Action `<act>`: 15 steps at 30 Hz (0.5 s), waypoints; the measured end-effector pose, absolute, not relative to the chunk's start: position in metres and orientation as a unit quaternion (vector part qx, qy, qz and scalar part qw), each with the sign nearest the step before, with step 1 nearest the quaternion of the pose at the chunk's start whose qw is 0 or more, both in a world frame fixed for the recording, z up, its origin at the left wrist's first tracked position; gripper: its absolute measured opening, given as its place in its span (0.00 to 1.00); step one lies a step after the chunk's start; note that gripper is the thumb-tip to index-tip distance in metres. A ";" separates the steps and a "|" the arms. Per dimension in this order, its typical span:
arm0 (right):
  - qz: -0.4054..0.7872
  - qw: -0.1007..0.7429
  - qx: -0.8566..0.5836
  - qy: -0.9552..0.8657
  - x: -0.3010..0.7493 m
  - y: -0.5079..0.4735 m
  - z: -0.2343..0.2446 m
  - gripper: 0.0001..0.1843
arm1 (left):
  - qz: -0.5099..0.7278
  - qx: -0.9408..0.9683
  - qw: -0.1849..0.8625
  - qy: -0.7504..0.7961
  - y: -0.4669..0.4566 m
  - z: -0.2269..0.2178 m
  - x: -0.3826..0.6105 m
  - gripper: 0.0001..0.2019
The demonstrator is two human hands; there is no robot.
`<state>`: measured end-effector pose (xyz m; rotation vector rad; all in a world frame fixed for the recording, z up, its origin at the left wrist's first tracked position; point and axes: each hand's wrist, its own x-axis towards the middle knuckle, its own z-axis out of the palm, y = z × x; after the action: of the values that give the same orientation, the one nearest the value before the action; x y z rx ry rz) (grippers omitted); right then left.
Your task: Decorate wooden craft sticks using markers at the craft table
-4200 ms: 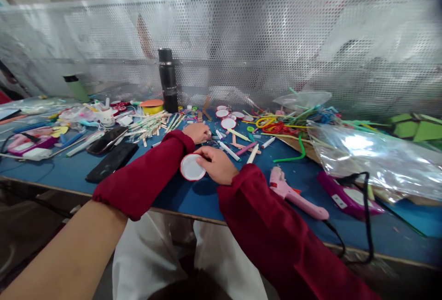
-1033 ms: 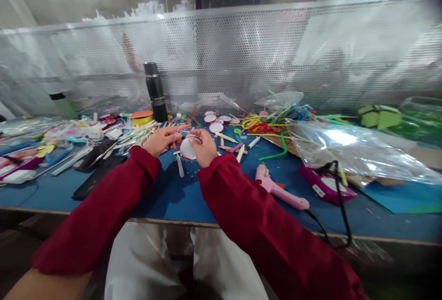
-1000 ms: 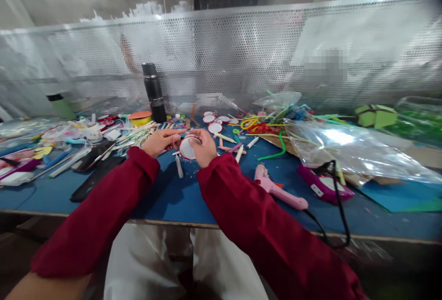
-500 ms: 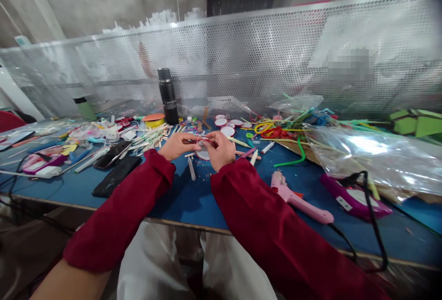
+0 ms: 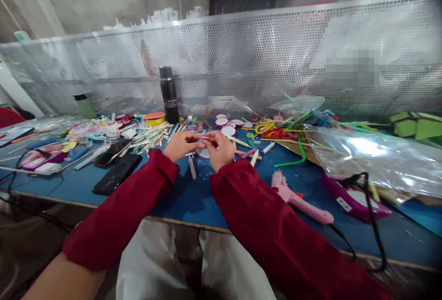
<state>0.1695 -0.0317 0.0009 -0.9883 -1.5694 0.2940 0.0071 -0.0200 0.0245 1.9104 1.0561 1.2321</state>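
My left hand (image 5: 180,145) and my right hand (image 5: 219,150) meet over the blue table (image 5: 179,198). Both are closed in a pinch on a small red piece (image 5: 206,139) held between their fingertips. Just below the hands a white disc with a red rim (image 5: 202,153) lies on the table, mostly hidden by my right hand. A white glue stick (image 5: 191,167) lies close to my left wrist. Both arms wear dark red sleeves.
A pink glue gun (image 5: 297,198) and a purple one (image 5: 347,195) with a black cord lie to the right, near a clear plastic bag (image 5: 373,157). Two phones (image 5: 117,173) lie left. A black flask (image 5: 169,93), more discs (image 5: 228,129), craft sticks (image 5: 152,135) and pipe cleaners (image 5: 276,130) stand before a perforated metal screen (image 5: 258,60).
Earlier my right hand held the white disc up between both hands; now the disc lies on the table and both hands pinch a small red piece above it.
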 end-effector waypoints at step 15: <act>0.093 0.477 -0.431 -0.761 0.169 -0.039 0.006 0.15 | 0.370 0.756 0.304 0.447 -0.017 0.027 -0.004 0.07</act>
<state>0.1688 -0.0395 0.0058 -1.0532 -1.8584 0.2269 -0.0041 -0.0173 0.0271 2.0018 1.1852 0.9800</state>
